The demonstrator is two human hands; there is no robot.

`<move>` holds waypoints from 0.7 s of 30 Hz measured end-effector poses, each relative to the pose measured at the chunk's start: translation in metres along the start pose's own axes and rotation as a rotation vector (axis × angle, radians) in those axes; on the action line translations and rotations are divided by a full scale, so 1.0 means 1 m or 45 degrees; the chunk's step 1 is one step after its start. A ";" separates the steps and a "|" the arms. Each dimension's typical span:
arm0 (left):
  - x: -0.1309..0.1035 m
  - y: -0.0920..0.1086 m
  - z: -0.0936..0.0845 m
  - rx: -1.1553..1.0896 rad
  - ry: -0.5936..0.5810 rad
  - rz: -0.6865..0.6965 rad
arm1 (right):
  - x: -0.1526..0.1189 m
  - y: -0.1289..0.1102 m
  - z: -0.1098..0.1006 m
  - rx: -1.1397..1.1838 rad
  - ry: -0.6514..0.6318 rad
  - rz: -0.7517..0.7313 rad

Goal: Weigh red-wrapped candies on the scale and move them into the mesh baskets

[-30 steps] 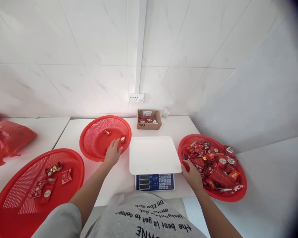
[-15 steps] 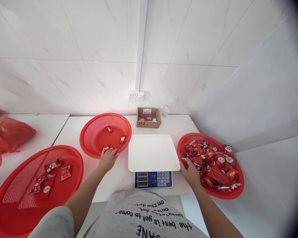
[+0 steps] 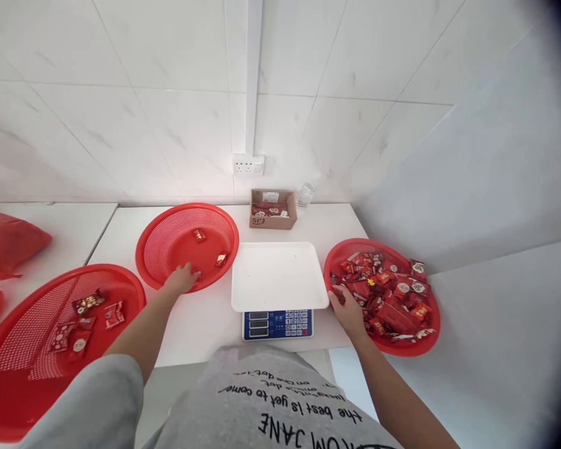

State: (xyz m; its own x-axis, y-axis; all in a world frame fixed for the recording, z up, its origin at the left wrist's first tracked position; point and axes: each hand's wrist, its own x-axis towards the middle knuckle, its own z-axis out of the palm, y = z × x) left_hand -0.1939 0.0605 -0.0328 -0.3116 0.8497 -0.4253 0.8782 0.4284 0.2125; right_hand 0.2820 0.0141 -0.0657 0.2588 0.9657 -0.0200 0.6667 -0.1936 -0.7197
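My left hand reaches over the near rim of the back-left red basket, its fingers curled around a small red wrapped candy that they mostly hide. Farther inside that basket lie a candy with a gold label and another red candy. At the right, my right hand is closed on the left rim of a red basket heaped with red-wrapped candies. Between my hands is a weighing scale with a bare white pan and a blue keypad panel.
A larger red basket with several wrapped candies stands at the front left. Behind the scale are a small cardboard box of red packets and a clear plastic cup. Red plastic bags lie far left. Tiled wall borders the table's back.
My left hand has moved a little within the back-left basket, its fingers now curled in over the candies there. My right hand stays at the right basket's rim. The view has shifted slightly.
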 end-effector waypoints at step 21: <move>0.057 0.073 0.024 0.035 0.045 0.343 | 0.001 0.005 -0.004 0.110 -0.090 0.111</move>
State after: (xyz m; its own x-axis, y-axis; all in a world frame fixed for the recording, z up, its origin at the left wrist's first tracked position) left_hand -0.1390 0.1327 -0.0626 -0.0773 0.9423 -0.3258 0.9407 0.1772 0.2894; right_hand 0.2884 0.0135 -0.0659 0.2610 0.9563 -0.1314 0.5805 -0.2643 -0.7702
